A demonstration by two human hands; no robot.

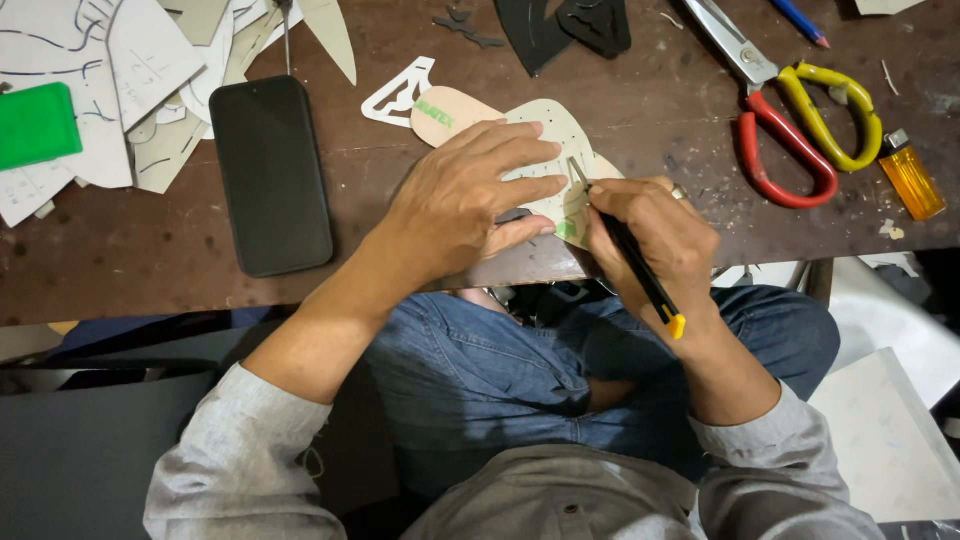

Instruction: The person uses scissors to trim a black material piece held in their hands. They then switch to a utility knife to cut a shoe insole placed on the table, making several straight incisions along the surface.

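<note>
L hand (465, 195) is lying flat, fingers spread wide, pressing down on a pale cardboard pattern piece (545, 130) w/ small holes, near the front edge of the brown wooden surface (640, 90). R hand (650, 235) is sitting just at 3 o'clock of the L one, closed tight around a slim black craft knife (630, 250) w/ a yellow end; blade tip is touching the pattern piece right by the L fingertips. A tan insole-shaped board (450, 113) is lying partly under the pattern, sticking out toward 11 o'clock.

At 9 o'clock of the hands, a black phone (270, 175) is lying face down. Further toward 10 o'clock, a pile of white paper cutouts (130, 70) and a green block (35, 125). At 2 o'clock, well apart, big scissors (790, 110) w/ one red and one yellow handle loop; an orange lighter (910, 175) is resting just beside them at 3 o'clock. At 12 o'clock, dark cut scraps (560, 25). Below the surface edge, blue jeans (500, 370) are showing.
</note>
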